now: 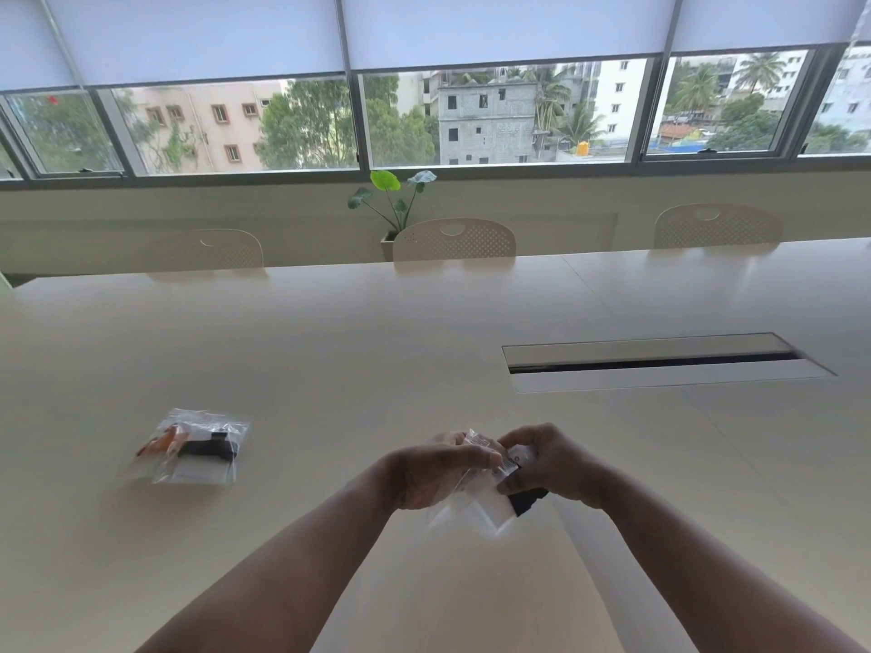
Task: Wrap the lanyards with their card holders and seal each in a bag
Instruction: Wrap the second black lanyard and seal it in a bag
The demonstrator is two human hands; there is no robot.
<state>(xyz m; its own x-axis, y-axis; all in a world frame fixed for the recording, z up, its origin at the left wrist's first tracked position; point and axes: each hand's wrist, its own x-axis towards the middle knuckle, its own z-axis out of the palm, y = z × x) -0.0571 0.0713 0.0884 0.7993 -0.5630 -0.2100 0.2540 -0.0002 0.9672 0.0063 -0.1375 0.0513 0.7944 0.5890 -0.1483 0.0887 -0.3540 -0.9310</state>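
Looking across a long cream table, I see pale chairs under far windows. Near centre, my left hand and right hand pinch a clear plastic bag holding a black-wrapped card holder; a filled clear bag lies left.

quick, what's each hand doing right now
Left hand: grips the clear bag.
Right hand: pinches the same bag, with a black lanyard inside.
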